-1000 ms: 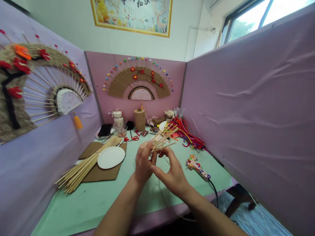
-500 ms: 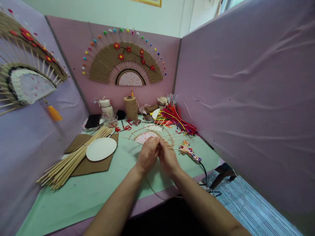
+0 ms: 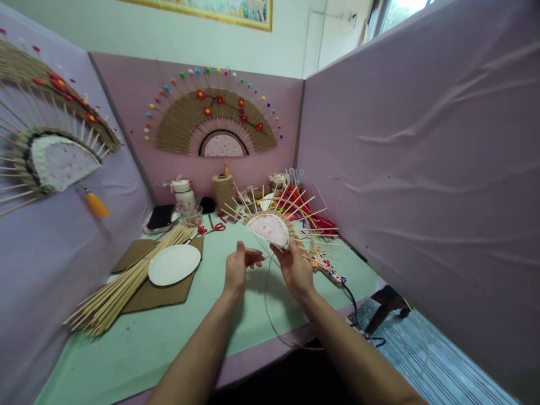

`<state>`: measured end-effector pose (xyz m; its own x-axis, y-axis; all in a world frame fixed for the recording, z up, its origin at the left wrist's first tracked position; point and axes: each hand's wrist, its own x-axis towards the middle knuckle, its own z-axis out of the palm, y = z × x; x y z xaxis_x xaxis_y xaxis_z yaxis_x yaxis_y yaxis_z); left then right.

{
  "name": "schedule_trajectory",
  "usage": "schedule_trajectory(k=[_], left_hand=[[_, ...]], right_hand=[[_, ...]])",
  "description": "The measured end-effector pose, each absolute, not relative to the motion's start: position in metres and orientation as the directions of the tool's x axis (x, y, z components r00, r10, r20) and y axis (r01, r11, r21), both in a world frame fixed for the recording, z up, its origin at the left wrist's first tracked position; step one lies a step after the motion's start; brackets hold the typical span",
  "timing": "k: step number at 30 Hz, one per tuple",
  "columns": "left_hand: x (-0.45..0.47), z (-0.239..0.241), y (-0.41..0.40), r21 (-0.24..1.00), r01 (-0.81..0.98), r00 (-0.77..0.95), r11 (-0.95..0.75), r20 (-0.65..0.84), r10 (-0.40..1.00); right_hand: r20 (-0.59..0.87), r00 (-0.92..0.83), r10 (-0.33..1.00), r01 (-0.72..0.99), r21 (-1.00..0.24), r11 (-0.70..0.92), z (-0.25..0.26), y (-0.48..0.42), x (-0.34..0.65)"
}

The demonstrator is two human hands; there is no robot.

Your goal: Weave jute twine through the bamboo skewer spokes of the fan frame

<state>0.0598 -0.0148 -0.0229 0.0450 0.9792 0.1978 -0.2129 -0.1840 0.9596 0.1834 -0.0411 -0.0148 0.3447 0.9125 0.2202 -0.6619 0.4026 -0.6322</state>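
Note:
My right hand (image 3: pixel 297 270) grips a half-round fan frame (image 3: pixel 270 226) by its lower right edge. The frame has a spotted white centre with twine round it, and thin wooden sticks spread outward. It is tilted up above the table. Left of the fan, my left hand (image 3: pixel 241 267) is open, thumb raised and fingers pointing right, apart from the frame. A loose strand of twine (image 3: pixel 266 304) hangs below the fan and loops to the table's front edge. A patterned glue gun (image 3: pixel 331 271) lies behind my right hand, partly covered by the sticks.
On the left, a bundle of sticks (image 3: pixel 113 289) and a white paper plate (image 3: pixel 174 264) lie on cardboard (image 3: pixel 169 293). Red-handled scissors (image 3: pixel 218 227), a twine spool (image 3: pixel 223 194), a white bottle (image 3: pixel 183 196) and red pipe cleaners (image 3: pixel 323 225) are farther back. Purple partitions (image 3: pixel 413 169) surround the table.
My hands, together at the fan's lower edge before, have separated. The left has moved left and opened, while the right has lifted and tilted the fan. The camera view has tipped up slightly.

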Motion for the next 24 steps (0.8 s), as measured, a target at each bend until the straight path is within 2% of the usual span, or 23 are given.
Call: schedule_trajectory(k=[3, 8, 10, 14, 17, 19, 20, 22, 24], left_hand=[[0.067, -0.025, -0.017, 0.925, -0.364, 0.149, -0.111, 0.175, 0.973], [0.072, -0.021, -0.023, 0.746, -0.632, 0.336, 0.21, 0.02, 0.942], [0.069, -0.018, -0.021, 0.699, -0.664, 0.348, 0.266, -0.025, 0.937], [0.055, -0.011, -0.014, 0.659, -0.666, 0.428, 0.349, -0.044, 0.902], [0.043, -0.006, -0.008, 0.602, -0.72, 0.415, 0.345, -0.025, 0.91], [0.036, -0.004, -0.005, 0.569, -0.757, 0.369, 0.323, -0.036, 0.929], [0.033, -0.004, -0.003, 0.561, -0.766, 0.348, 0.313, -0.048, 0.936], [0.03, -0.004, -0.001, 0.56, -0.769, 0.325, 0.308, -0.072, 0.943], [0.029, -0.006, 0.0, 0.565, -0.762, 0.327, 0.316, -0.086, 0.941]], right_hand=[[0.234, 0.284, 0.93, -0.625, -0.69, 0.365, -0.025, -0.039, 0.169], [0.217, 0.254, 0.943, -0.419, -0.853, 0.31, -0.039, -0.043, 0.152], [0.249, 0.237, 0.939, -0.316, -0.894, 0.317, -0.036, -0.048, 0.153], [0.336, 0.053, 0.94, -0.161, -0.926, 0.34, -0.029, -0.059, 0.167], [0.327, -0.047, 0.944, 0.072, -0.941, 0.33, -0.031, -0.073, 0.183], [0.364, -0.131, 0.922, 0.312, -0.868, 0.387, -0.028, -0.085, 0.193], [0.409, -0.192, 0.892, 0.42, -0.788, 0.451, -0.023, -0.092, 0.196], [0.531, -0.318, 0.786, 0.565, -0.56, 0.606, -0.007, -0.107, 0.197], [0.645, -0.435, 0.628, 0.612, -0.3, 0.731, 0.014, -0.126, 0.191]])
